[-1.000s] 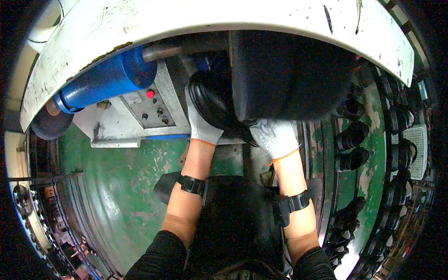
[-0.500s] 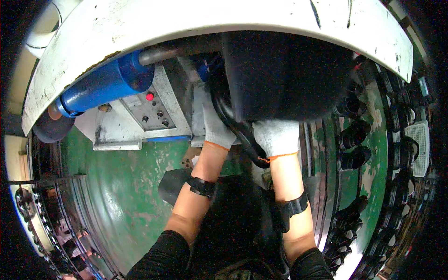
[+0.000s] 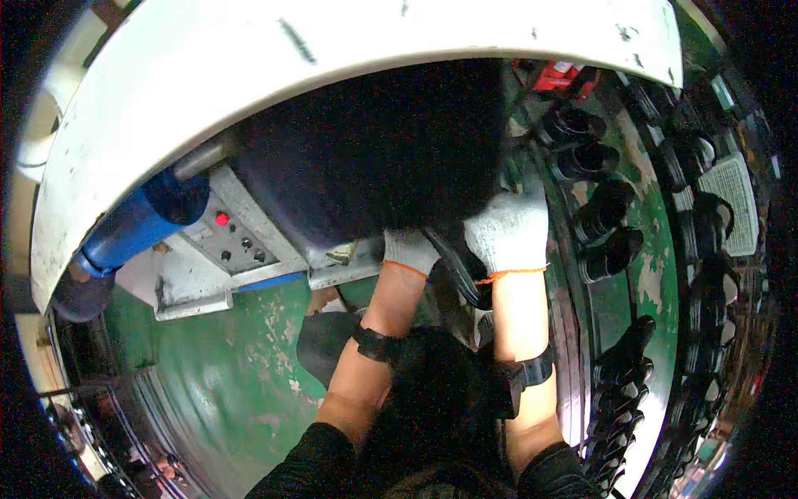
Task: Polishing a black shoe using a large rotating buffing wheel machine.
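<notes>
Worn green floor (image 3: 241, 366) spreads beneath a curved white machine hood (image 3: 374, 33), with rows of black footwear (image 3: 607, 208) along the right. Just below the hood's large dark roller (image 3: 382, 150), one black shoe (image 3: 462, 264) lies between the gloved left hand (image 3: 411, 249) and right hand (image 3: 510, 231); with fingers hidden, I cannot tell whether either grips it.

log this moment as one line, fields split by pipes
left hand: partly hidden by dark roller | right hand: gloved, beside black shoe | shoe: between hands
</notes>
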The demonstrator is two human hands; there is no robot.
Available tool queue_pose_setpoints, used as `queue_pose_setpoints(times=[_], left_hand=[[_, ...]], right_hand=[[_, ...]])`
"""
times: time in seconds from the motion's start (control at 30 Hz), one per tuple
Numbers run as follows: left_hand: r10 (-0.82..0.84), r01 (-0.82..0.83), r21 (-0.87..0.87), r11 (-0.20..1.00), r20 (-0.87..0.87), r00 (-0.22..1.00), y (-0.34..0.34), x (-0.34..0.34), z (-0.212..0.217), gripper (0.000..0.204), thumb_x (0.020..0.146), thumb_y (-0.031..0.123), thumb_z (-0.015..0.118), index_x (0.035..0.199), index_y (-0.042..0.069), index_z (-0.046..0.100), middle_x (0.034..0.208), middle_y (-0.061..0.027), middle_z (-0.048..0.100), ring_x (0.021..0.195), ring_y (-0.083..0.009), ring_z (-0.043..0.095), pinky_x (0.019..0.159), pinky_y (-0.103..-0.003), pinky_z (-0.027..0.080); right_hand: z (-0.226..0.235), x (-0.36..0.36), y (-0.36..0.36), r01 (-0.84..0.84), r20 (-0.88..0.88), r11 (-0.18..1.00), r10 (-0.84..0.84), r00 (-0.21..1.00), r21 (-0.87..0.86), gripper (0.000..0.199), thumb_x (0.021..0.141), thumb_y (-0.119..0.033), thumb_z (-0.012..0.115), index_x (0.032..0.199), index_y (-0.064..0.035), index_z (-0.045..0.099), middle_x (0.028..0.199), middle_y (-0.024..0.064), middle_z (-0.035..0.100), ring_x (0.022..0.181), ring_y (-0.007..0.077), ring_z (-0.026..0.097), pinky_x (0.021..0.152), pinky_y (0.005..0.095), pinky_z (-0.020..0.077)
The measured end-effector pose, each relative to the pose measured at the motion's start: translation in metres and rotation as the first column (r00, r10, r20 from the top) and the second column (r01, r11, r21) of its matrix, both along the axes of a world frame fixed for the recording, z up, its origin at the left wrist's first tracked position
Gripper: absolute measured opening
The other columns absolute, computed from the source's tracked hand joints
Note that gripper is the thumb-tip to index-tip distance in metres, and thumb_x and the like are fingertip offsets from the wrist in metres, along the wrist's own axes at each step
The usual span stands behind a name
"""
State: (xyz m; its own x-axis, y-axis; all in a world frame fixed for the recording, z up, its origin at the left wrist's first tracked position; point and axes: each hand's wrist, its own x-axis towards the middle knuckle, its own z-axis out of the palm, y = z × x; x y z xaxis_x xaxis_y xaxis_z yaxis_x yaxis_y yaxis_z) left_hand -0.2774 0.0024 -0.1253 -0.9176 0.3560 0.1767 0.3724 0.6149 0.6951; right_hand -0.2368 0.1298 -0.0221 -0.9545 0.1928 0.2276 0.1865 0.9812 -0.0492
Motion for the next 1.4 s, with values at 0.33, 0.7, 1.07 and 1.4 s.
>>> queue_pose_setpoints(times=[0.33, 0.7, 1.07, 1.4], left_hand=[[-0.583, -0.367, 0.929, 0.056, 0.329, 0.743, 0.027, -0.018, -0.030, 0.052, 0.098, 0.037, 0.033, 0.140, 0.006, 0.034, 0.145, -0.0100, 0.034, 0.130, -0.0295, 0.033, 0.110, -0.039, 0.028], [-0.444, -0.589, 0.803, -0.093, 0.496, 0.746, -0.016, 0.001, 0.023, 0.054, 0.096, 0.044, 0.036, 0.137, 0.009, 0.037, 0.134, -0.0099, 0.046, 0.119, -0.0322, 0.043, 0.102, -0.043, 0.037], [-0.585, -0.532, 0.829, -0.171, 0.349, 0.732, -0.031, 0.012, 0.002, 0.064, 0.095, 0.051, 0.026, 0.143, 0.008, 0.030, 0.145, -0.0133, 0.033, 0.130, -0.0326, 0.034, 0.111, -0.045, 0.024], [-0.786, -0.649, 0.744, -0.158, 0.302, 0.539, -0.039, 0.062, 0.081, 0.064, 0.091, 0.055, 0.043, 0.131, 0.006, 0.046, 0.128, -0.0116, 0.053, 0.113, -0.0266, 0.054, 0.098, -0.040, 0.043]], right_hand=[[0.040, 0.005, 0.003, -0.027, 0.061, 0.998, 0.030, 0.998, -0.055, 0.039, 0.081, -0.027, 0.053, 0.113, -0.0046, 0.057, 0.066, 0.0066, 0.065, 0.052, 0.0286, 0.055, 0.104, 0.0444, 0.0320], [0.007, -0.028, -0.084, -0.181, -0.673, 0.828, -0.281, 0.684, -0.531, 0.036, 0.079, -0.021, 0.054, 0.111, -0.0059, 0.064, 0.113, 0.0151, 0.062, 0.105, 0.0311, 0.057, 0.099, 0.0474, 0.0370], [0.032, 0.048, -0.095, -0.135, -0.150, -0.370, 0.012, 0.989, -0.919, 0.037, 0.094, -0.027, 0.044, 0.121, -0.0026, 0.053, 0.125, 0.0155, 0.055, 0.115, 0.0310, 0.050, 0.109, 0.0386, 0.0271], [0.046, 0.110, -0.106, -0.232, -0.204, -0.247, -0.134, 0.970, -0.941, 0.042, 0.097, -0.019, 0.039, 0.133, 0.0033, 0.042, 0.134, 0.0168, 0.047, 0.125, 0.0281, 0.044, 0.110, 0.0395, 0.0287]])
